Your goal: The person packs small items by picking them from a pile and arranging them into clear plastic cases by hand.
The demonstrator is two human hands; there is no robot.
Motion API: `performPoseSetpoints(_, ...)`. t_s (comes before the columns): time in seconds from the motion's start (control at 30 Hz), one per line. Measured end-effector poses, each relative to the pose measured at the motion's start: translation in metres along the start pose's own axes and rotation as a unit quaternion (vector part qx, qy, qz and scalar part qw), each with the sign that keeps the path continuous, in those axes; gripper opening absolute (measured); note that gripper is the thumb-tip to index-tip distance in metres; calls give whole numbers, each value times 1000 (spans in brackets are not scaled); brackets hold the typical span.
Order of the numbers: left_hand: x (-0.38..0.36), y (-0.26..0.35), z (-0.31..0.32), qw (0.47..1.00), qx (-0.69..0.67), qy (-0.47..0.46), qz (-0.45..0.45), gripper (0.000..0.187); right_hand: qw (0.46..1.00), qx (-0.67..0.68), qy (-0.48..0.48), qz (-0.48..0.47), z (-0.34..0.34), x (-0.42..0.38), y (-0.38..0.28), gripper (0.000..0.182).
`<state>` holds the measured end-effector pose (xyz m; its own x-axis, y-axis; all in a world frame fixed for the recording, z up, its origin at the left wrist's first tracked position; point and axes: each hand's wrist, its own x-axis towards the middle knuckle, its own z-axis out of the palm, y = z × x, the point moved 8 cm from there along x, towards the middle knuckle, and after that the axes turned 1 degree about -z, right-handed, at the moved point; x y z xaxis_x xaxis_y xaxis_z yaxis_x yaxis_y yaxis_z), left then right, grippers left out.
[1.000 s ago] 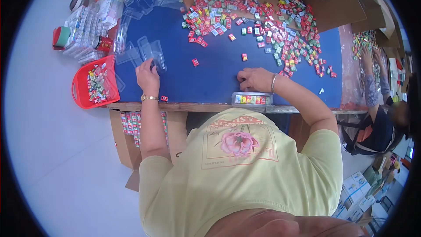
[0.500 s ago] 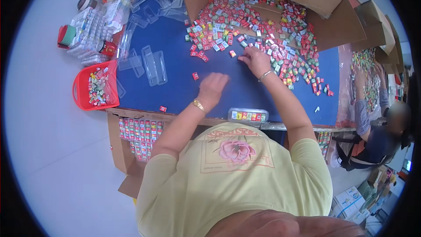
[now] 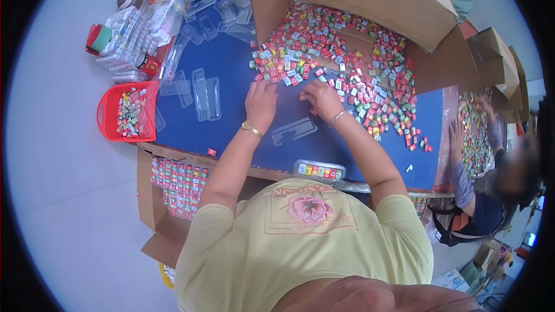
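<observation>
My left hand (image 3: pixel 261 103) is over the blue table (image 3: pixel 243 153), palm down at the near edge of a heap of small printed blocks (image 3: pixel 292 60). Its fingers are bent in, and what they hold, if anything, is hidden. To its right, my right hand (image 3: pixel 324 101) pinches a small red block (image 3: pixel 302 96) between thumb and fingers. Between my forearms lies a clear plastic tray (image 3: pixel 293 132). Nearer my body, at the table edge, a second clear case (image 3: pixel 319 170) holds a row of coloured blocks.
A large cardboard box (image 3: pixel 370 0) lies opened behind the heap. Clear trays (image 3: pixel 206 95) lie at left, beside a red basket (image 3: pixel 104 117) of blocks. Filled packs sit in a carton (image 3: pixel 151 196) below the edge. Another person (image 3: pixel 480 196) works at right.
My left hand has moved forward to the heap, and my right hand has shifted slightly left and nearer me. A clear tray now shows between my forearms. The view has shifted slightly.
</observation>
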<state>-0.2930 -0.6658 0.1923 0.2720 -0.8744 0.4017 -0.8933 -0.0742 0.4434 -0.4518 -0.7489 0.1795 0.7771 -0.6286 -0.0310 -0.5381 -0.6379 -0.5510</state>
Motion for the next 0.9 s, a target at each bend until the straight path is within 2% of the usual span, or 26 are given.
performPoseSetpoints(0.1,5,13,9,999,-13,12,36,27,969,-74,219,-83,-31,28,-7,26)
performPoseSetpoints(0.2,20,42,20,996,-2,-32,84,29,974,-104,184,-78,-19,40,-7,28)
performPoseSetpoints(0.27,17,38,25,996,-6,-44,82,29,976,-120,164,-75,-16,39,-4,29)
performPoseSetpoints(0.37,1,34,29,994,-18,-74,74,30,985,-47,101,-132,-10,0,-1,28)
performPoseSetpoints(0.4,-7,36,17,994,-12,-53,90,30,985,-48,98,-132,-12,-10,1,28)
performPoseSetpoints(0.47,-21,42,-3,992,0,-18,125,30,982,-1,150,-115,-24,-31,6,29)
performPoseSetpoints(0.53,-25,38,-1,995,-19,-11,92,30,978,22,175,-107,-29,-40,5,29)
performPoseSetpoints(0.6,-23,30,-2,998,-56,8,35,30,980,13,185,-71,-28,-36,1,28)
performPoseSetpoints(0.63,-21,31,-3,998,-56,10,36,30,980,9,190,-55,-27,-34,-1,28)
performPoseSetpoints(0.67,-19,31,2,999,-39,-24,27,31,980,8,191,-57,-27,-29,-5,28)
performPoseSetpoints(0.73,-18,29,12,996,-5,-94,8,32,981,-31,158,-105,-18,-13,-21,25)
performPoseSetpoints(0.77,-20,30,10,996,-3,-92,6,32,980,-50,141,-129,-14,-10,-27,24)
performPoseSetpoints(0.87,-25,40,-2,996,-23,-72,39,13,976,-122,127,-132,7,-12,-30,18)
performPoseSetpoints(0.9,-26,37,-4,997,-21,-70,36,13,971,-159,118,-131,14,-10,-31,16)
